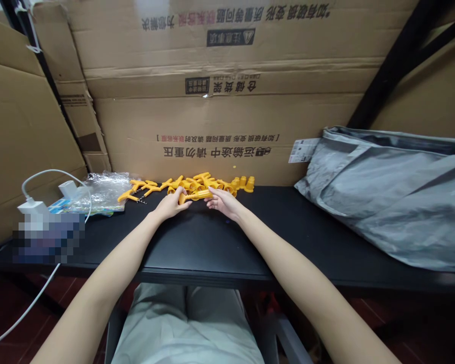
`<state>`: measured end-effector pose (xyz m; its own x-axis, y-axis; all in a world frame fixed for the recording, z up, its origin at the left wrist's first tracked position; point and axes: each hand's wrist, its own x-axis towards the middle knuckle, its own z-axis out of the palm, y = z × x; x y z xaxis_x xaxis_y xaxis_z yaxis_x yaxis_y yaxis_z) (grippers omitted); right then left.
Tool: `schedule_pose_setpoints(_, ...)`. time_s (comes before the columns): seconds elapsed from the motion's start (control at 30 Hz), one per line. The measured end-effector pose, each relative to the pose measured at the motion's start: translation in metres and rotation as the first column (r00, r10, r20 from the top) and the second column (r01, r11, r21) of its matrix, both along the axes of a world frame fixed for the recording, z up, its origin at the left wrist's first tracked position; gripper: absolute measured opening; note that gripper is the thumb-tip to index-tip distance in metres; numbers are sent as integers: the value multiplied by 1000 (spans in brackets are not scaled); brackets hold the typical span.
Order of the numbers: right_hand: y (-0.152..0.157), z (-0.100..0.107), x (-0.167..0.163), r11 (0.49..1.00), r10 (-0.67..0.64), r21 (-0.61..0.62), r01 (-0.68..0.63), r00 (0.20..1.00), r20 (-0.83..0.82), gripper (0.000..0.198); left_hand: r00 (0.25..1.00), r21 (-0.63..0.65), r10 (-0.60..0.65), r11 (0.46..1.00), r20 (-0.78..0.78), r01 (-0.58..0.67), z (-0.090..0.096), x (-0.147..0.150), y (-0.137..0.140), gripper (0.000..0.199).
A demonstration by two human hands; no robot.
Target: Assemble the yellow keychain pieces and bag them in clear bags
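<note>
Yellow corkscrew [202, 194] held level just in front of the yellow pile [202, 177], above the near side of that pile. Left hand [171, 203]: fingers and thumb closed about the handle end. Right hand [223, 203]: fingertips pinching the wider barrel end. Whether the two parts are fully joined: cannot tell.

Step in hand (judgement): handle and barrel being worked together or apart; direction not readable. Next move would call for both ends kept in line, left grip firm, right fingers free to turn or slide.

Pile's left end: loose handles [126, 195] with metal spirals. Pile's right end: small caps [249, 184], upright. Left of pile: clear plastic wrap [108, 188]; farther left, white charger [33, 208]. Well right of pile: grey bag [382, 202]. Behind pile: cardboard [227, 114].
</note>
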<state>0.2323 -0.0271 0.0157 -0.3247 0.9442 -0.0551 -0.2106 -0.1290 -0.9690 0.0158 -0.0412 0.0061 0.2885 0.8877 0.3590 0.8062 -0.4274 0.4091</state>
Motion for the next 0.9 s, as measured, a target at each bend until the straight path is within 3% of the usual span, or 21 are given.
schedule_pose_setpoints(0.3,-3,6,-2,995,-83,-66,78,992,-91,14,998,8,-43,999,37,42,2,1,-3,46)
schedule_pose_setpoints(0.5,6,11,10,965,-239,64,254,953,-187,13,995,71,10,997,94,-17,2,-5,1,54)
schedule_pose_setpoints(0.6,16,11,17,902,-324,225,368,922,-212,28,998,38,54,998,23,-54,-1,-8,4,40)
schedule_pose_setpoints(0.73,36,10,18,772,-456,416,480,875,-164,44,996,-17,5,1000,-84,-7,-5,-9,7,27)
schedule_pose_setpoints(0.9,54,8,9,622,-574,653,433,819,3,45,995,-32,-26,999,-101,23,-7,-8,8,27)
